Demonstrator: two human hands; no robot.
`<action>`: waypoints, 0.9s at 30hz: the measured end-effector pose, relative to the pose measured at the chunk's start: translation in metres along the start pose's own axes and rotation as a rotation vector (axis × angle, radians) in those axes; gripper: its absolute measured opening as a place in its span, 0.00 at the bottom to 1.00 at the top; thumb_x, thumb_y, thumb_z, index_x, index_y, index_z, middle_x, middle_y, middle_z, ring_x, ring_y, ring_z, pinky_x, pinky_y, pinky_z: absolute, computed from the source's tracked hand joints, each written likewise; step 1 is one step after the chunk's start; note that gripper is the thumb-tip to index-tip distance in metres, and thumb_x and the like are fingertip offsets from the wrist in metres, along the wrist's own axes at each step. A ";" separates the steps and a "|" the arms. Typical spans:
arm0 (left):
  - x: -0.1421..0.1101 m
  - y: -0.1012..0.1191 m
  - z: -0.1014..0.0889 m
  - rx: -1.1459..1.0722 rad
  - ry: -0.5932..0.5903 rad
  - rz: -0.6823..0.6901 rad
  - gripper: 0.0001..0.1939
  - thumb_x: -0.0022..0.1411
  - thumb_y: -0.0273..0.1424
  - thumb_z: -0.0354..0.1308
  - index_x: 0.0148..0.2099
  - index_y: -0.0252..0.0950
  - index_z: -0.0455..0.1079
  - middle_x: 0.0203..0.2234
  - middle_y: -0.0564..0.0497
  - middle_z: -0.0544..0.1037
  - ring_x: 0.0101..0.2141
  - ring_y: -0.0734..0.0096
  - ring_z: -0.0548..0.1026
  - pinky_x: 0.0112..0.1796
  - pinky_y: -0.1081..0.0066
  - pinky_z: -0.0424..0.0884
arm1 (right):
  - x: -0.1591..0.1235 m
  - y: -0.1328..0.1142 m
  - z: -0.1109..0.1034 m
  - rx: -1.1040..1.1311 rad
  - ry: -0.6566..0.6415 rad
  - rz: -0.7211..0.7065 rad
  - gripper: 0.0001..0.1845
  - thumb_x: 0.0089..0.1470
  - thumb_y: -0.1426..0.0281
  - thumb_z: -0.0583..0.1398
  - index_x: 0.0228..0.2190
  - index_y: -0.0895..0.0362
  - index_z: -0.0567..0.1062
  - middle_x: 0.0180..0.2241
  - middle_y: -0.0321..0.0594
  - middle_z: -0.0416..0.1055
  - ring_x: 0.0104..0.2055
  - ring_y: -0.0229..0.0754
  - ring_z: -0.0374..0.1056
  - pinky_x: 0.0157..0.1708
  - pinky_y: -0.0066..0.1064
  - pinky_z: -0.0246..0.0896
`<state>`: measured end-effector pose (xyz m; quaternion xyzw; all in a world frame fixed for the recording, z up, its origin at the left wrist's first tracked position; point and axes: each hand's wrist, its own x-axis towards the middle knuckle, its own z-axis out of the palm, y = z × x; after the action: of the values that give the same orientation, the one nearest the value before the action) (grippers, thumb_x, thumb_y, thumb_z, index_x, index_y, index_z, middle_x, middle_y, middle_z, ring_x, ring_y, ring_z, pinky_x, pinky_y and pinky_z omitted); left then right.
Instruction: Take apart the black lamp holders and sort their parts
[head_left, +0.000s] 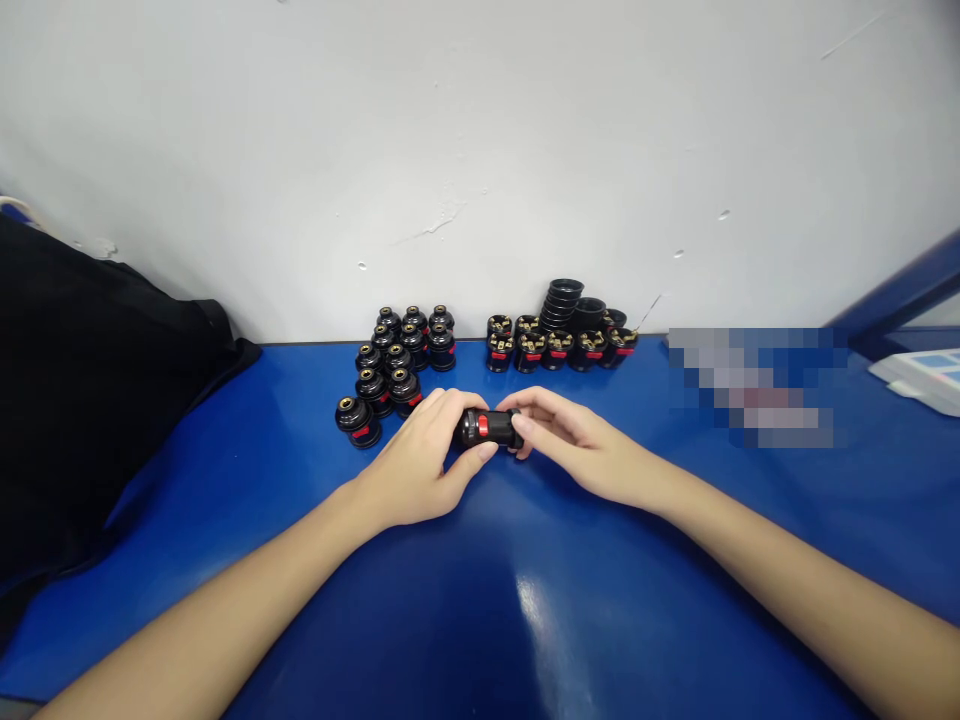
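**Both hands met on a black cylinder near the middle of the blue table**

The blue table [450, 620] met a pale wall [450, 120] along its far edge, and its bare surface spread between the forearms toward the person. Room at the left was bounded by a black cloth [90, 400]; at the right, a blue bar [907, 280] slanted near a white-and-blue object [926, 375], and a pixelated patch hid part of the view.

The black cylinder [495, 428] lay sideways between the hands, in front of the two groups of parts. The left hand [420, 460] came in palm down, fingers curled over its left end, thumb along the near side. The right hand [577, 445] gripped the other end narrowly between thumb and bent fingers.

The cylinder was dark, with a red tab and a glossy, rounded left end. Glossy capped parts [442, 345] with brass-coloured rings on top stood upright in a cluster to the left. Open-topped sockets [559, 350] showing brass-coloured contacts and red tabs stood to the right, before a ribbed black stack [562, 300] against the wall.
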<state>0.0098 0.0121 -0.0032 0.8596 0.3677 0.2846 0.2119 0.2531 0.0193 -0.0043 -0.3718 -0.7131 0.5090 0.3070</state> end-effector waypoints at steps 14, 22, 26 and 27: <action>0.001 0.000 -0.001 0.002 -0.002 0.000 0.11 0.75 0.36 0.55 0.56 0.38 0.64 0.45 0.46 0.74 0.45 0.59 0.72 0.48 0.59 0.70 | 0.001 0.003 0.000 0.017 0.002 -0.006 0.18 0.67 0.53 0.61 0.48 0.54 0.73 0.37 0.39 0.74 0.40 0.43 0.74 0.48 0.42 0.75; 0.001 -0.001 -0.001 0.013 0.003 -0.006 0.11 0.75 0.36 0.55 0.56 0.38 0.65 0.46 0.46 0.75 0.45 0.59 0.72 0.48 0.59 0.70 | 0.000 0.006 0.001 0.069 0.007 -0.011 0.17 0.65 0.57 0.65 0.48 0.54 0.73 0.39 0.40 0.75 0.42 0.43 0.76 0.49 0.41 0.75; 0.000 -0.001 -0.001 -0.004 -0.005 -0.020 0.12 0.75 0.36 0.55 0.56 0.38 0.64 0.47 0.45 0.75 0.46 0.59 0.73 0.49 0.59 0.71 | 0.001 0.009 0.001 0.122 0.046 -0.052 0.25 0.57 0.61 0.72 0.51 0.52 0.71 0.45 0.41 0.75 0.43 0.43 0.78 0.49 0.41 0.77; 0.000 -0.001 0.000 -0.007 -0.003 -0.020 0.12 0.75 0.36 0.55 0.56 0.38 0.64 0.47 0.45 0.75 0.46 0.59 0.73 0.49 0.58 0.71 | 0.001 0.010 0.001 0.135 0.053 -0.037 0.23 0.58 0.60 0.71 0.50 0.53 0.72 0.44 0.42 0.76 0.43 0.44 0.78 0.49 0.42 0.77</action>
<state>0.0091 0.0130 -0.0036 0.8556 0.3748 0.2826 0.2183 0.2540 0.0220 -0.0135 -0.3502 -0.6754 0.5402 0.3598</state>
